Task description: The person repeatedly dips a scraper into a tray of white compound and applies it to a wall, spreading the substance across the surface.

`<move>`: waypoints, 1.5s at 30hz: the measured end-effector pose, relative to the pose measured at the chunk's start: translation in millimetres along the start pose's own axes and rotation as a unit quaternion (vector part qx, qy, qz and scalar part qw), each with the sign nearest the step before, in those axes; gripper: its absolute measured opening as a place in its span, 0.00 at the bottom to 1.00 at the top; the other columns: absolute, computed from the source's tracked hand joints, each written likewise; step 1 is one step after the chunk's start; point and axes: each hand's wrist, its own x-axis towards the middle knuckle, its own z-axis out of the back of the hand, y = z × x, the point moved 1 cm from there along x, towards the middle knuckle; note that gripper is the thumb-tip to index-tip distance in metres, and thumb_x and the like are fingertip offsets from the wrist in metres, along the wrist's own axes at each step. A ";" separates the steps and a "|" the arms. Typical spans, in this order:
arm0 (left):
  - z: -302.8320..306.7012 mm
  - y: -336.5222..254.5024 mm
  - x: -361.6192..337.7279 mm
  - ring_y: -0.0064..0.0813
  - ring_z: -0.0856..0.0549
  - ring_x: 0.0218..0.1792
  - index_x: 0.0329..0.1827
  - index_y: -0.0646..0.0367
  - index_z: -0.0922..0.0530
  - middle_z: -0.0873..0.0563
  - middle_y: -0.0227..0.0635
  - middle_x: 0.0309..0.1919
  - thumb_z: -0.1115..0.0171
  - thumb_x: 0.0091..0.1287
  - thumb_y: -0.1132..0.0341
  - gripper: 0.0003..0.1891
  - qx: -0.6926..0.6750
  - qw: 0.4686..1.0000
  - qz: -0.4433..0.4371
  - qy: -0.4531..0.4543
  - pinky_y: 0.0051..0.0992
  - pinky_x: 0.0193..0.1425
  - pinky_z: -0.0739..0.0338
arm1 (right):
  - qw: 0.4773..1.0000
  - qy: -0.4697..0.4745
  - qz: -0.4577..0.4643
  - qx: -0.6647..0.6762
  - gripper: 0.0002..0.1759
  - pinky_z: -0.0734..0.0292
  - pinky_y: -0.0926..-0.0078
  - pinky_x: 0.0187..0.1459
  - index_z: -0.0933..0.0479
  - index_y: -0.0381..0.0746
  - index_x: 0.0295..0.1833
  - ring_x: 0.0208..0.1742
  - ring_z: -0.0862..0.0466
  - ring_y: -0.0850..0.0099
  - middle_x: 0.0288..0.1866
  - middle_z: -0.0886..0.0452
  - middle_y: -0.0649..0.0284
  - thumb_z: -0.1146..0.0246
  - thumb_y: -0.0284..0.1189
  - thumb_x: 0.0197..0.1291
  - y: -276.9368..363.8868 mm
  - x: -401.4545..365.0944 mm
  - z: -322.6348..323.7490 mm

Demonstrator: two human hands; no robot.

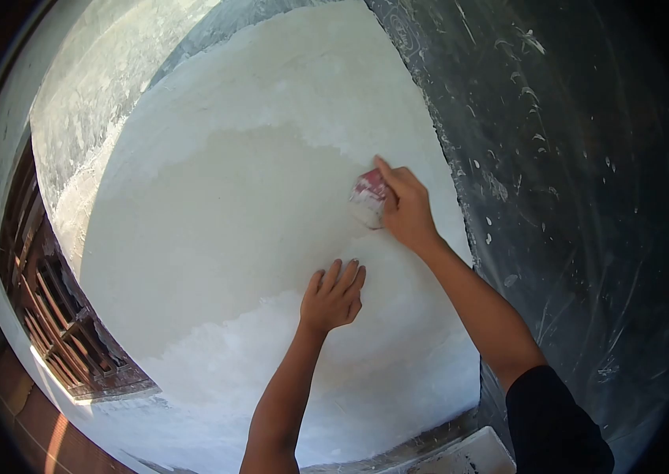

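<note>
Pad, held: one flat pad, red-pink with white smears, lying against the pale wall in the upper right of the work area.
Right hand: the right hand is closed on the pad's right side, index finger reaching up along its top edge; the arm comes up from the lower right, black sleeve at its end.
Left hand: the left hand is ungripped, fingers a little spread, back to the viewer, set to the wall; how firmly the palm presses, I cannot tell.
Bearing: pad above the left hand and slightly to its right, apart from it; the right hand is nearer, being the one upon it.
Long axis: near upright, the lower end leaning slightly left; the part under the fingers is hidden.
Grey patch: a broad darker grey patch spreads left of the pad, lighter wall above and below it.
Right edge: a dark wall meets the pale one just beyond the right hand; least room that way.
Left edge: a brown barred window, well apart; the widest stretch of wall lies between.
Foot: one whitish tray, partly cut off by the frame, below the right forearm.
</note>
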 end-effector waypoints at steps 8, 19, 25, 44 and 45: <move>-0.2 -1.4 0.2 0.29 0.24 0.61 0.58 0.43 0.21 0.21 0.23 0.61 0.45 0.61 0.57 0.21 0.011 1.000 0.005 -0.004 0.35 0.56 0.28 | 0.995 0.071 0.059 0.022 0.33 0.25 0.70 0.45 0.28 0.36 0.70 0.42 0.19 0.59 0.44 0.21 0.53 0.47 0.09 0.57 17.5 -0.3 3.6; -0.6 -0.5 -0.6 0.28 0.24 0.62 0.58 0.42 0.21 0.21 0.21 0.62 0.45 0.60 0.57 0.21 0.031 0.999 0.003 -0.010 0.35 0.54 0.27 | 1.000 -0.023 -0.014 0.010 0.32 0.25 0.67 0.50 0.31 0.33 0.71 0.44 0.20 0.56 0.42 0.25 0.50 0.45 0.11 0.58 4.1 -35.9 -3.9; -0.9 -1.1 -1.0 0.27 0.25 0.61 0.58 0.43 0.20 0.21 0.20 0.62 0.46 0.61 0.57 0.21 0.028 0.999 0.007 -0.023 0.34 0.54 0.28 | 0.989 -0.140 -0.041 0.013 0.32 0.24 0.68 0.49 0.30 0.33 0.70 0.45 0.20 0.57 0.44 0.24 0.52 0.46 0.09 0.57 20.4 -38.2 0.0; -9.2 0.7 -6.8 0.30 0.23 0.57 0.46 0.48 0.25 0.19 0.26 0.58 0.42 0.59 0.62 0.12 -0.027 0.997 -0.017 -0.063 0.36 0.54 0.33 | 0.996 -0.081 -0.040 0.005 0.32 0.23 0.69 0.48 0.28 0.33 0.68 0.44 0.19 0.56 0.44 0.22 0.51 0.48 0.08 0.55 34.1 -58.1 -12.6; -9.0 0.3 -8.0 0.31 0.23 0.57 0.47 0.48 0.25 0.19 0.26 0.57 0.42 0.59 0.62 0.12 -0.028 0.998 -0.012 -0.061 0.36 0.54 0.33 | 0.998 -0.030 -0.044 0.024 0.33 0.23 0.67 0.49 0.28 0.34 0.69 0.45 0.19 0.55 0.45 0.22 0.50 0.47 0.09 0.54 31.1 -62.0 -21.2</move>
